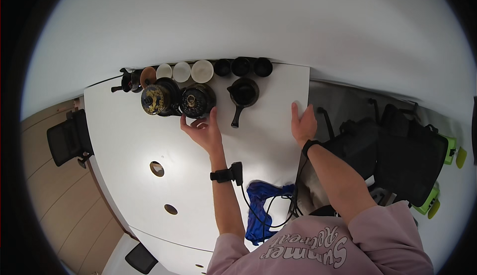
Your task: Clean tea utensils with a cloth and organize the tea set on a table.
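Note:
My left hand point(203, 131) has its thumb and fingers around the near side of a dark lidded teapot point(197, 100) with a gold-coloured knob. Just left of that pot is a black-and-gold lidded pot point(154, 100) beside a dark round dish. To the right, a dark side-handled pouring pot point(244, 93) stands with its handle towards me. My right hand point(303, 122) is at the table's right edge, thumb and fingers apart, holding nothing. Along the wall stand several black cups point(240, 66), several white cups point(202, 71) and a brown cup point(148, 76).
A dark handled vessel point(131, 81) is at the row's left end. A blue cloth point(257, 211) and black cables lie near my body on the white table point(123, 144), which has round holes. Black chairs point(406, 155) stand on the right, another chair point(69, 137) on the left.

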The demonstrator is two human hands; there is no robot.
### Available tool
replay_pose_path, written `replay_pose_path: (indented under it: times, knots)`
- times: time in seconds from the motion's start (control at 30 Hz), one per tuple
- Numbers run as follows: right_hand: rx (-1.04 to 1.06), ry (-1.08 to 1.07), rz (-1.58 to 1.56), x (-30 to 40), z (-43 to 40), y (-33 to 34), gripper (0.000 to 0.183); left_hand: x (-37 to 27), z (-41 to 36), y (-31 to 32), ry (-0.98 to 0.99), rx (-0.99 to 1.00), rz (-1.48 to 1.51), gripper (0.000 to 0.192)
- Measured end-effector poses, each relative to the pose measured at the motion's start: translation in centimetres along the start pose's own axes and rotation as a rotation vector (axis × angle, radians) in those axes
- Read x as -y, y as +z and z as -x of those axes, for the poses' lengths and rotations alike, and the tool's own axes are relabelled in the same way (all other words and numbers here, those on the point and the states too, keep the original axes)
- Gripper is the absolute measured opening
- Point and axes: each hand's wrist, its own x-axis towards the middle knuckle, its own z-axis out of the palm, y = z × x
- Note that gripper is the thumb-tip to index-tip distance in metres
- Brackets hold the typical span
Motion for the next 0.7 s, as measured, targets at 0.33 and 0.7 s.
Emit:
replay_pose_path:
  times: [0.33, 0.7]
  knots:
    - [0.007, 0.007, -0.023, 0.5, 0.2, -0.3, 0.062, 1.3, 3.3, 0.2, -0.216, 0.211, -0.034, 0.042]
    - [0.040, 0.034, 0.006, 1.2, 0.3, -0.5, 0.061, -0.6, 5.8, 1.0, -0.400, 0.635, 0.263, 0.039]
